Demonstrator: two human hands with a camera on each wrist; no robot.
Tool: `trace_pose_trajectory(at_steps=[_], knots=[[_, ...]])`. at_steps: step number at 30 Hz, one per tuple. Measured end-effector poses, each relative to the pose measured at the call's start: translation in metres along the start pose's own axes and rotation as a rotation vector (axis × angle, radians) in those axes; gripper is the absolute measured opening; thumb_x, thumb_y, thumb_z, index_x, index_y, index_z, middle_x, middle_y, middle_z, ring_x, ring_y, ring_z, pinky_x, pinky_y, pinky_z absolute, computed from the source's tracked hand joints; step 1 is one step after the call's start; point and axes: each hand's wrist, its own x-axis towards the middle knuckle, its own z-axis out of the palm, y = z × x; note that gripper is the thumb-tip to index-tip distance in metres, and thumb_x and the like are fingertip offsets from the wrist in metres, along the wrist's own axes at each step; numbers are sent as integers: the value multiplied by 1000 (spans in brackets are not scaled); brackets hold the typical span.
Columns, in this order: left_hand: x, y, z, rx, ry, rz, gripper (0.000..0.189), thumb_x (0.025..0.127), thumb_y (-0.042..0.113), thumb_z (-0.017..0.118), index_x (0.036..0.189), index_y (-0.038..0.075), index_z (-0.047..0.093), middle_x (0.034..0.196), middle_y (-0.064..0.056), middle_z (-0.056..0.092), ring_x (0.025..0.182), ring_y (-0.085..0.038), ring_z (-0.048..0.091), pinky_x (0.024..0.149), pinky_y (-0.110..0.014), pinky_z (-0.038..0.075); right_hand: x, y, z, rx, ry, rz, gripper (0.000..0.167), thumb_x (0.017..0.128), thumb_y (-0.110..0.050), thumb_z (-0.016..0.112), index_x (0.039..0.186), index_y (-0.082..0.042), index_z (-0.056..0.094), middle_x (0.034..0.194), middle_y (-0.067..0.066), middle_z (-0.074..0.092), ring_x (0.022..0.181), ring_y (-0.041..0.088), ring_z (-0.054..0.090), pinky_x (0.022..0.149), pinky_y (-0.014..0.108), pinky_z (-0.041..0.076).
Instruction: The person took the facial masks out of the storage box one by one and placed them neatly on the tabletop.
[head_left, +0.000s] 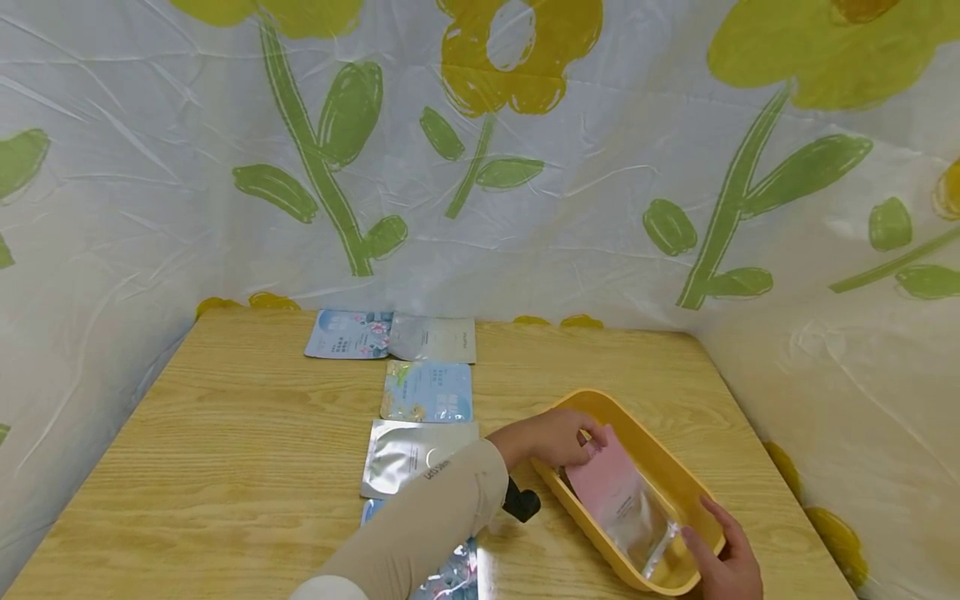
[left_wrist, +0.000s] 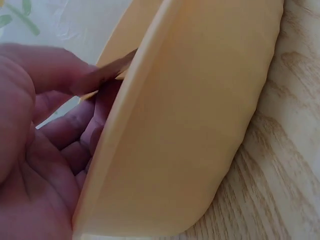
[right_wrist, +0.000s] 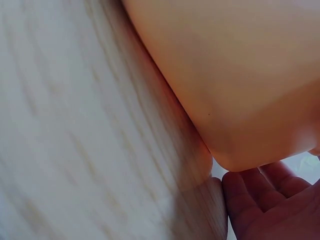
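A pink and silver sheet mask packet (head_left: 611,487) lies slanted inside a yellow plastic bin (head_left: 678,450). My left hand (head_left: 558,437) reaches over the bin's left rim and pinches the packet's pink upper end between thumb and fingers. In the left wrist view, the left hand (left_wrist: 45,130) is partly behind the bin wall (left_wrist: 185,115), which hides its fingertips. At the bin's near right corner, my right hand (head_left: 731,554) holds the rim, its thumb over the inside. The right wrist view shows other fingers of the right hand (right_wrist: 270,200) against the bin's outer lower edge.
Left of the bin, several mask packets line the wooden table (head_left: 225,442): a floral blue one (head_left: 348,334), a grey one (head_left: 435,337), a light blue one (head_left: 427,392) and a silver one (head_left: 397,458). My left sleeve (head_left: 420,525) partly covers another. A flowered cloth (head_left: 570,225) hangs behind.
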Motion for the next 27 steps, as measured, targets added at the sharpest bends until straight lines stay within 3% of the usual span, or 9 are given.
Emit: trace_pose_trajectory(at_steps=[3, 7, 11, 14, 17, 20, 22, 24, 27], knots=[[-1, 0, -1, 9, 0, 20, 24, 92, 17, 71, 116, 16, 70, 96, 7, 62, 75, -6, 57, 64, -20, 48, 0, 1, 0, 38, -10, -17, 49, 91, 4, 69, 120, -35, 66, 97, -21, 63, 81, -1, 61, 59, 22, 55], [-2, 2, -3, 25, 14, 6, 37, 86, 31, 79, 119, 18, 68, 97, 7, 58, 82, -7, 55, 72, -20, 46, 0, 3, 1, 92, -27, -41, 50, 91, 8, 66, 121, -33, 67, 98, -18, 65, 81, 2, 63, 58, 24, 55], [-3, 1, -6, 17, 29, -2, 41, 85, 25, 80, 123, 20, 65, 101, 7, 59, 85, -7, 55, 74, -20, 47, -1, 2, 0, 105, -38, -26, 49, 92, 6, 65, 120, -34, 66, 97, -17, 64, 79, 4, 64, 58, 25, 56], [-3, -2, -8, 44, 21, 32, 37, 86, 18, 77, 123, 20, 69, 106, 9, 62, 89, -5, 55, 77, -19, 46, 0, 0, 0, 82, -26, 19, 48, 93, 4, 66, 116, -39, 65, 95, -19, 64, 78, 4, 64, 58, 26, 56], [-3, -4, -9, 111, -6, 73, 37, 88, 14, 72, 124, 22, 72, 115, 12, 65, 95, -2, 54, 81, -16, 44, 0, -1, 0, 83, -28, 49, 49, 93, 3, 66, 114, -41, 65, 95, -19, 63, 77, 5, 64, 58, 26, 56], [-4, -4, -10, 132, -23, 71, 39, 90, 13, 69, 128, 22, 71, 129, 11, 63, 97, -2, 54, 80, -16, 44, 0, -2, -1, 94, -34, 63, 49, 93, 4, 65, 113, -42, 66, 94, -18, 63, 77, 5, 64, 58, 27, 56], [-5, -3, -10, 119, -20, 53, 40, 90, 13, 68, 129, 21, 70, 133, 10, 60, 93, -2, 53, 77, -16, 44, 0, -2, -1, 106, -39, 64, 50, 94, 5, 64, 112, -42, 66, 94, -18, 63, 77, 6, 64, 58, 27, 56], [-6, -2, -11, 82, -9, 28, 41, 90, 12, 68, 130, 21, 70, 128, 9, 62, 80, -5, 51, 70, -17, 44, 0, -2, -1, 113, -46, 55, 51, 94, 6, 64, 112, -42, 67, 95, -17, 63, 77, 6, 64, 58, 28, 56], [-9, -1, -12, 34, 4, 10, 41, 91, 11, 67, 131, 22, 69, 94, 6, 65, 57, -6, 40, 58, -19, 40, 0, -2, -1, 127, -59, 27, 51, 94, 7, 63, 113, -40, 67, 95, -17, 63, 78, 5, 64, 58, 27, 56]])
